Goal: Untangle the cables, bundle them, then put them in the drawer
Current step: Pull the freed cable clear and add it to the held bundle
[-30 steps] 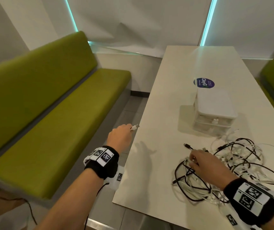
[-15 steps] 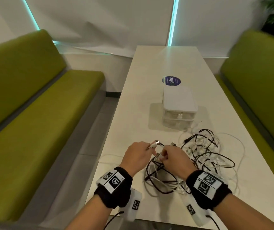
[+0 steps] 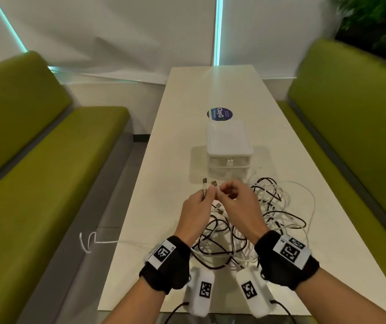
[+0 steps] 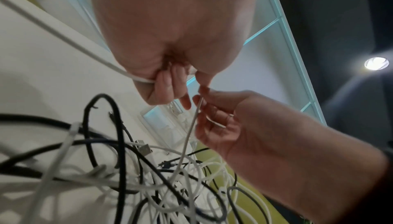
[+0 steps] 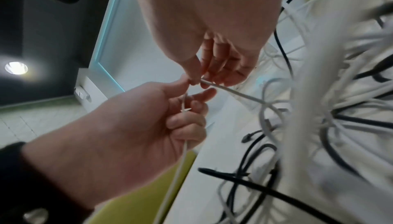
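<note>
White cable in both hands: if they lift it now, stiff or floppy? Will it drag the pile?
Likely floppy: the white cable sags below the right hand. Probably light, since the left hand holds it with fingertips. It may snag: it runs into the tangled pile.

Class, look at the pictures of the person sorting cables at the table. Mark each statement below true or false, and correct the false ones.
1. Both hands hold thin white cable. True: the left hand and right hand each pinch a white cable above the table.
2. The cable pile holds only white cables. False: black and white ones are tangled together.
3. The drawer box stands beyond the pile, its drawers closed. True.
4. The cables are already bundled. False: they lie loose and tangled.
5. A round sticker lies beyond the box. True.
</note>
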The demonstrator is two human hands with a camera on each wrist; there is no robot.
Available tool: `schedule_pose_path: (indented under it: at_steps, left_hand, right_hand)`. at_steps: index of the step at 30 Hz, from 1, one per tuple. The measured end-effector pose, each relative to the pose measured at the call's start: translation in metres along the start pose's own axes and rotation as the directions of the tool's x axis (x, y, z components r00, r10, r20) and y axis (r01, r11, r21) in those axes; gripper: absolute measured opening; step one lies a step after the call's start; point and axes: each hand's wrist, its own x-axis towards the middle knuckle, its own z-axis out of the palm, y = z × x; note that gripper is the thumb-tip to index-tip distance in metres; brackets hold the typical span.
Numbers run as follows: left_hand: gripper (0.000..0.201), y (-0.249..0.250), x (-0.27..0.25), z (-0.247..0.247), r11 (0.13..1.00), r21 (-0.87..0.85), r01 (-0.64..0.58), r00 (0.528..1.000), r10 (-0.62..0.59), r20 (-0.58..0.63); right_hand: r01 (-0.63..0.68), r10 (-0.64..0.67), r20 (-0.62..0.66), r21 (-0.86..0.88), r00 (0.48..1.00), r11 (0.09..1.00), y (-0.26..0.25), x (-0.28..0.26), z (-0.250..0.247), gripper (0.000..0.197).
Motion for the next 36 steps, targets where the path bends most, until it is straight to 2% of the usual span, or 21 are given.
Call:
schedule_pose_path:
  at_steps: [4,7,10,15,18,20,22,25,31,36]
  left_hand:
    - [0.056,0.004,0.000,0.005,0.996,-0.082,-0.029,0.999,0.030,0.012]
    - [0.051,0.006,-0.003,0.007,0.988,-0.151,-0.022,0.999,0.028,0.033]
    - [0.046,0.007,-0.006,0.008,0.993,-0.098,-0.072,0.993,0.081,0.086]
    - [0.051,-0.003,-0.005,0.005,0.997,-0.059,-0.055,0.990,0.062,0.124]
    - [0.041,-0.004,-0.006,0.002,0.996,-0.055,-0.076,0.995,0.079,0.066]
    - [0.038,-0.005,-0.008,0.000,0.992,-0.058,-0.114,0.993,0.115,0.007]
    - [0.036,-0.006,-0.011,0.001,0.984,-0.133,-0.120,0.993,0.117,-0.029]
    - [0.041,-0.009,-0.015,0.002,0.961,-0.266,-0.074,0.997,0.074,-0.010]
    - [0.047,-0.009,-0.018,-0.002,0.946,-0.322,-0.043,0.998,0.057,0.034]
    - [0.041,-0.002,-0.020,-0.007,0.929,-0.370,0.010,0.996,0.024,0.087]
  right_hand:
    - [-0.013,0.015,-0.011,0.126,1.000,0.992,-0.010,0.001,-0.002,0.006]
    - [-0.003,0.003,0.003,0.174,1.000,0.985,-0.014,-0.002,-0.004,0.008]
    - [0.008,-0.014,0.028,0.215,1.000,0.976,-0.017,-0.007,-0.005,0.016]
    - [-0.050,0.023,0.096,0.284,0.995,0.958,-0.013,-0.011,-0.010,0.028]
    - [-0.015,0.008,0.033,0.202,0.999,0.979,-0.006,-0.017,-0.012,0.030]
    - [-0.010,0.000,0.077,0.132,0.997,0.991,-0.003,-0.019,-0.009,0.031]
    - [-0.005,-0.006,0.119,0.092,0.993,0.996,-0.003,-0.020,-0.007,0.033]
    - [0.023,-0.037,0.186,0.077,0.982,0.997,-0.008,-0.022,-0.005,0.034]
    - [0.087,-0.111,0.267,0.098,0.957,0.991,-0.012,-0.030,0.003,0.019]
    - [0.147,-0.175,0.226,0.136,0.958,0.980,-0.009,-0.030,0.008,0.019]
